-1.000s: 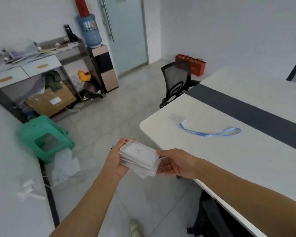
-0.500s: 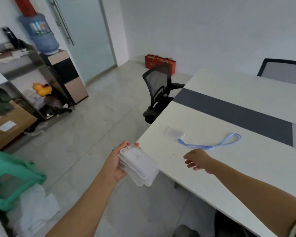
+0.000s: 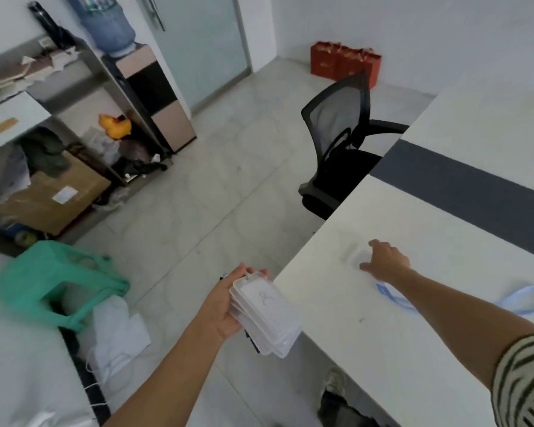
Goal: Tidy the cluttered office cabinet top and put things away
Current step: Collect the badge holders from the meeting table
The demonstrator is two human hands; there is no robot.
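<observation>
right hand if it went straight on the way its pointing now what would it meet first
Most likely the clear badge holder lying on the white table just ahead of the right hand; blur hides whether they touch.

The white table (image 3: 429, 349) is offering bare surface on every side of the right hand (image 3: 386, 261), which is hovering with spread fingers at a clear badge holder (image 3: 355, 255). A blue lanyard (image 3: 392, 295) is lying under the forearm. The left hand (image 3: 225, 306) is holding a stack of card holders (image 3: 265, 317) just beside the table edge, over open floor. A black chair (image 3: 336, 143) is crowding the table's far corner, and a green stool (image 3: 53, 282) is standing well apart.
</observation>
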